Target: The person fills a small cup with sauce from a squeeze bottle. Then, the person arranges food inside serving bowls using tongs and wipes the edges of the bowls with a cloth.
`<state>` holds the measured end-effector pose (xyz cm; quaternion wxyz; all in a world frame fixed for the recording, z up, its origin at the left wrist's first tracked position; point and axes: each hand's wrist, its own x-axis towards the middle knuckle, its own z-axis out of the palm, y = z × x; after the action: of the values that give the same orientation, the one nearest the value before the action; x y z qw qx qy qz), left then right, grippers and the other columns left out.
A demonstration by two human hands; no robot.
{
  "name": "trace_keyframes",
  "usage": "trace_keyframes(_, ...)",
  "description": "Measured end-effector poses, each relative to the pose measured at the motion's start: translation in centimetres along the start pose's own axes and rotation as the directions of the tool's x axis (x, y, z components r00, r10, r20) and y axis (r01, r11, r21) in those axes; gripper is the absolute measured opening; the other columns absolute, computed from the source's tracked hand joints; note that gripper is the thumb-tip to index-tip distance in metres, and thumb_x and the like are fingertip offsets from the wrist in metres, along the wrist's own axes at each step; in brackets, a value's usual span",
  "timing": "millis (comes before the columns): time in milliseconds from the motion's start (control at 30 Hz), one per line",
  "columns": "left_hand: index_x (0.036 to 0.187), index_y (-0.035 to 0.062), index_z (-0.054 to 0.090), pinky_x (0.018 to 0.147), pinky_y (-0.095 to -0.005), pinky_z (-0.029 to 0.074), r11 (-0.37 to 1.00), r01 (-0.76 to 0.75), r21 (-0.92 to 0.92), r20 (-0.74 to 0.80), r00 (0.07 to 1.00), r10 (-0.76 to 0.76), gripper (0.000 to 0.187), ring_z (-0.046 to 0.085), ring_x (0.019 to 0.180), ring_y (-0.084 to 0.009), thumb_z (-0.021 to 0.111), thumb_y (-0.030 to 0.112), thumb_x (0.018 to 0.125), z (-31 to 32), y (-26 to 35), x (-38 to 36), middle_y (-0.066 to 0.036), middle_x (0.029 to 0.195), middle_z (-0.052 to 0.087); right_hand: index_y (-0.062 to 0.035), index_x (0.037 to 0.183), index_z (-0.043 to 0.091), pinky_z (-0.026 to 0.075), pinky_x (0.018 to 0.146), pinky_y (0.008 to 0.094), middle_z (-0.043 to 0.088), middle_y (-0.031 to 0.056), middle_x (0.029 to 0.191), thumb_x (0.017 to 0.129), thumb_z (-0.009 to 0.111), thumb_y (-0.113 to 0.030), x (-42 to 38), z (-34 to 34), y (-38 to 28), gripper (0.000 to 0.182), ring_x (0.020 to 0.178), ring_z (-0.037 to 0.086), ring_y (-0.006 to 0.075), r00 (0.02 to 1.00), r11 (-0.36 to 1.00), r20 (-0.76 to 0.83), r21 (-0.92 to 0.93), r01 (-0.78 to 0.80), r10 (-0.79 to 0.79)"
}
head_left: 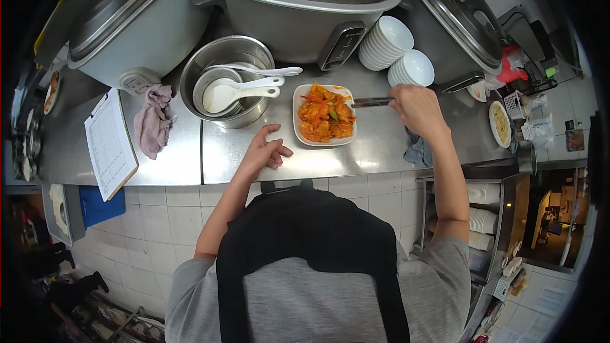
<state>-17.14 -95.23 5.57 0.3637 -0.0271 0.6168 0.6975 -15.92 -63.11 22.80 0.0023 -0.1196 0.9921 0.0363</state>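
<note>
Tabletop (222, 159): 3 big cookers (273, 32) line the far side, probably parked there to free the near strip. Steel basin (251, 116) left of center holds nested containers and white ladles (251, 92), handles pointing right, likely for easy reach. White dish (351, 138) of orange-red food (324, 117) sits centered between the 2 hands, just right of the basin. 2 stacks of small bowls (381, 44) stand behind it, to the right.

Right hand (416, 111): grip closed on the dark utensil (373, 101), far end at the dish's right rim; held from the side, so the food stays in view. Contact unclear. Left hand (264, 154): grip open, holding nothing, beside the dish near the front edge. Bare metal in front of dish; basin limits leftward room, gray cloth (417, 149) sits under the right forearm side.
</note>
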Motion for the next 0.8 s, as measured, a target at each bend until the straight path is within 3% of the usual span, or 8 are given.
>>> trace_keyframes(100,0.132,0.0042,0.030,0.043,-0.0199,0.043,1.000,0.003,-0.009,0.007,1.000,-0.003,0.049,0.054,0.049,-0.0086,0.050,0.014,0.088,0.0,-0.4,0.0,-0.013,0.079,0.066,-0.0030,0.073,0.063,0.047,0.061,0.0394,0.062,0.0112,0.075,0.073,0.063,-0.009,-1.0,1.2,-0.1,0.006,0.072,0.062,0.0287,1.000,1.000,-0.004,-0.012,0.000,0.000)
trace_keyframes(300,0.132,0.0043,0.030,0.043,-0.0201,0.044,1.000,0.022,0.015,0.028,0.999,-0.022,0.049,0.054,0.050,-0.0086,0.050,0.014,0.088,0.6,0.0,0.2,-0.013,0.078,0.066,-0.0041,0.071,0.062,0.047,0.060,0.0384,0.062,0.0096,0.075,0.071,0.060,-0.004,-1.0,3.2,-0.7,0.002,0.071,0.061,0.0283,0.999,0.999,-0.029,-0.027,0.041,-0.042)
trace_keyframes(633,0.132,0.0047,0.030,0.042,-0.0197,0.043,1.000,0.013,-0.016,0.022,1.000,-0.012,0.049,0.054,0.049,-0.0085,0.051,0.013,0.088,0.4,-0.3,0.1,-0.013,0.079,0.066,-0.0043,0.070,0.061,0.048,0.060,0.0377,0.061,0.0084,0.075,0.072,0.062,-0.007,-1.2,1.7,-1.0,0.004,0.073,0.061,0.0255,0.997,0.998,-0.037,-0.019,0.065,-0.065)
trace_keyframes(700,0.131,0.0049,0.030,0.042,-0.0196,0.043,1.000,0.012,-0.019,0.015,1.000,-0.011,0.048,0.054,0.049,-0.0082,0.051,0.013,0.088,0.2,-0.4,0.0,-0.013,0.079,0.066,-0.0052,0.078,0.062,0.046,0.063,0.0386,0.059,0.0075,0.076,0.074,0.064,-0.013,-1.2,1.7,-0.7,0.009,0.076,0.060,0.0262,0.999,0.998,0.015,-0.054,0.041,-0.040)
trace_keyframes(800,0.131,0.0048,0.030,0.042,-0.0197,0.043,1.000,0.010,-0.021,0.012,1.000,-0.010,0.048,0.054,0.049,-0.0082,0.051,0.013,0.089,0.2,-0.4,-0.1,-0.012,0.079,0.066,-0.0045,0.075,0.061,0.047,0.063,0.0378,0.059,0.0073,0.076,0.072,0.062,-0.007,-1.2,2.1,-1.3,0.004,0.076,0.060,0.0251,0.996,0.992,0.014,-0.089,0.092,-0.092)
